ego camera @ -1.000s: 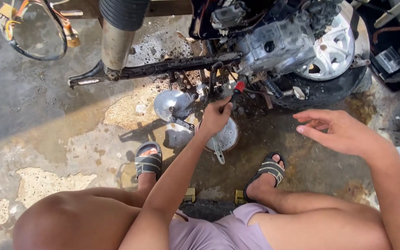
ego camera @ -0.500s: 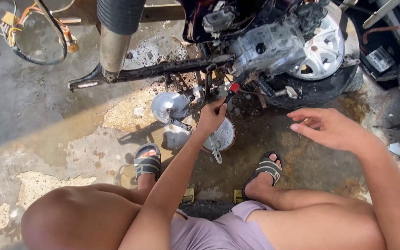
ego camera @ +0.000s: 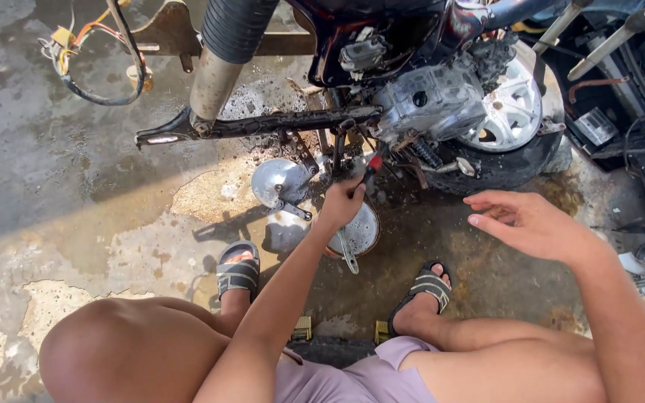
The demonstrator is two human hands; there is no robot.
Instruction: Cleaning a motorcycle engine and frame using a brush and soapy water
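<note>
My left hand (ego camera: 340, 202) is closed around a screwdriver with a red and black handle (ego camera: 372, 169), its tip pointing up into the underside of a motorcycle engine (ego camera: 427, 101). My right hand (ego camera: 529, 222) hovers open with fingers spread, palm turned left, just below the rear tyre (ego camera: 498, 166) and holding nothing. Under my left hand lies a round metal pan (ego camera: 358, 232) with a flat metal tool resting across its rim. A round metal cover (ego camera: 278, 181) hangs beside the stand, left of my left hand.
The motorcycle's footrest bar (ego camera: 255, 123) and ribbed exhaust pipe (ego camera: 225, 52) cross the top. A loose wiring loom (ego camera: 91, 52) dangles at upper left. My sandalled feet (ego camera: 238, 270) rest on stained, oily concrete. Dark parts and a battery (ego camera: 599, 123) crowd the right.
The view has shifted, so the motorcycle sits further right and lower. My left hand keeps its grip on the screwdriver at the engine. My right hand stays open in about the same spot.
</note>
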